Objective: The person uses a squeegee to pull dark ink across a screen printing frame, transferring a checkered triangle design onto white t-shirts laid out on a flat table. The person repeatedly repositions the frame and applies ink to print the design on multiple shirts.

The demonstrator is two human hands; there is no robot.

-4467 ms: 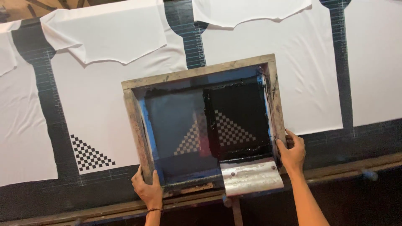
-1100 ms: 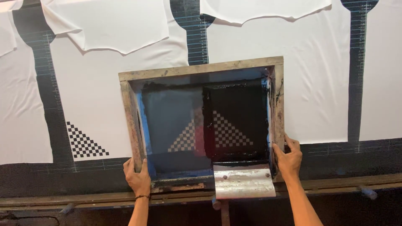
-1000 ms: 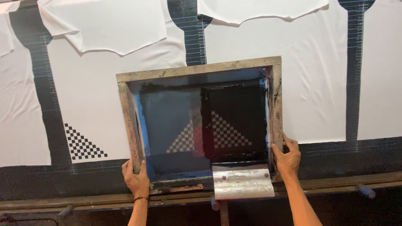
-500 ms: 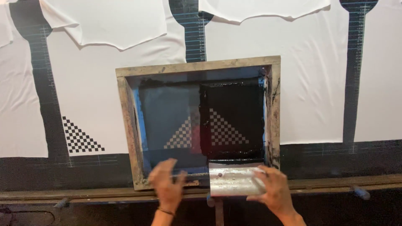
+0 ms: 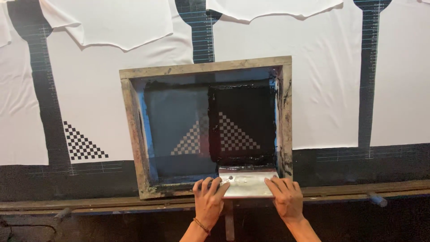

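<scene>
Two hands rest on the squeegee [image 5: 247,183], a flat, pale metal-looking blade holder smeared with ink, lying along the near rail of the screen frame [image 5: 131,130]. Your left hand [image 5: 208,201] lies over its left end, fingers [image 5: 207,186] bent and pressed down on its top face. Your right hand [image 5: 285,197] covers its right end, fingers [image 5: 274,184] curled over the near edge. Whether either thumb wraps underneath cannot be told. A thin bracelet [image 5: 201,225] circles your left wrist.

Just beyond your fingertips the mesh [image 5: 179,116] begins. The frame is rough, worn wood, rectangular, stained dark at its inner edges. Directly ahead of your right fingers the mesh carries a thick, glossy coat of black ink [image 5: 244,101]; ahead of your left fingers it is a dull blue-grey and mostly bare. A stepped checkered triangle shows through the mesh between the two zones.

Under the frame lies smooth white fabric [image 5: 322,89], slightly wrinkled, with dark ruled strips between the panels. To the left of your left hand, well apart, a printed checkered triangle [image 5: 80,143] sits on the neighbouring panel. A dark wooden table rail [image 5: 89,204] runs beneath your wrists. The squeegee's right end sits just beside the frame's right rail; to its left, open mesh extends to the left rail.
</scene>
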